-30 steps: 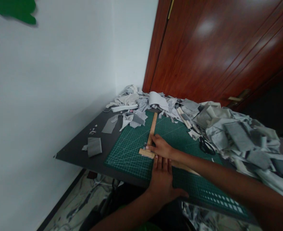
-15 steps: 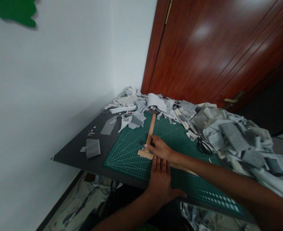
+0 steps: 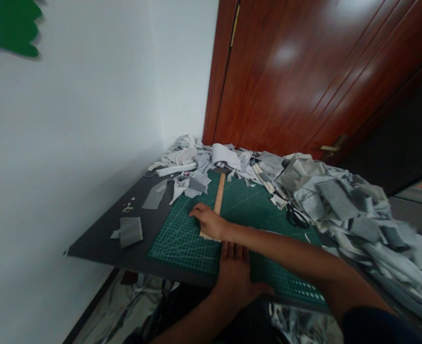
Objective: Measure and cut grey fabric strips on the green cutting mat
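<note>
On the green cutting mat [image 3: 182,239] lies a wooden ruler [image 3: 220,191], its long arm pointing away from me and a crosspiece at its near end, mostly covered by my hands. My left hand [image 3: 234,272] presses down flat at the near side of the crosspiece, fingers stretched out and partly under my right forearm. Across it reaches my right hand [image 3: 209,222], over the ruler and left of its long arm. Its fingers are curled together; whatever they hold is hidden. A light edge of material runs along the mat to the right of my hands.
Heaped fabric scraps [image 3: 340,200] line the back and right of the dark table [image 3: 99,243]. Black-handled scissors [image 3: 297,217] lie beside the heap. A folded grey cloth piece [image 3: 131,231] rests at the left. A white wall and a wooden door [image 3: 275,86] stand behind.
My right hand has moved left across the ruler's crosspiece, its fingers now past the long arm. My left hand stays pressed down. The view has shifted slightly.
</note>
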Demonstrator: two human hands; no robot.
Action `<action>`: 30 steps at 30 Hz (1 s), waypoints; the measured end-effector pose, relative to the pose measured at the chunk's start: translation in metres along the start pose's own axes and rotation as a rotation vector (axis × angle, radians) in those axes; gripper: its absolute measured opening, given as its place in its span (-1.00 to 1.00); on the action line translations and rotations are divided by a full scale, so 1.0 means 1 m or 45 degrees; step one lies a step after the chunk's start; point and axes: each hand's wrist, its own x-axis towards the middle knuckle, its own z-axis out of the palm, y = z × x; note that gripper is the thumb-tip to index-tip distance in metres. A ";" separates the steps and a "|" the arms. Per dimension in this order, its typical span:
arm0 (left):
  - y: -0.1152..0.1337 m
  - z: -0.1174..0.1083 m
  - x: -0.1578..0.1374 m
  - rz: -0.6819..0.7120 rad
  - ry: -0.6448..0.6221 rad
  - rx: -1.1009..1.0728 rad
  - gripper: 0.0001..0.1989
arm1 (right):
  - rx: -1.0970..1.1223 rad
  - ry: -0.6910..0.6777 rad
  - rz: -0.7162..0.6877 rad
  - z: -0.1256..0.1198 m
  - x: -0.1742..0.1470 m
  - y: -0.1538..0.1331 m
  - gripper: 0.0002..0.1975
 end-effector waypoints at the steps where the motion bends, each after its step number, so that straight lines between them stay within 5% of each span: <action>1: 0.000 0.000 0.000 -0.003 -0.002 -0.005 0.35 | -0.003 0.015 -0.011 0.001 0.002 -0.002 -0.55; 8: 0.003 -0.002 0.001 -0.010 0.015 -0.018 0.22 | 0.014 0.164 0.018 -0.018 -0.024 -0.015 -0.71; 12: 0.002 -0.002 0.002 0.036 0.074 -0.056 0.08 | 0.033 0.403 0.193 -0.044 -0.075 -0.026 -0.77; 16: 0.002 -0.003 0.005 0.078 0.104 -0.015 0.23 | -0.143 0.518 0.381 -0.071 -0.143 -0.031 -0.81; 23: 0.007 -0.005 0.003 0.080 0.075 0.106 0.27 | -0.330 0.405 0.582 -0.088 -0.243 -0.009 -0.74; 30: 0.002 -0.013 0.003 0.094 0.016 0.090 0.27 | -0.444 0.397 0.577 -0.075 -0.262 0.005 -0.71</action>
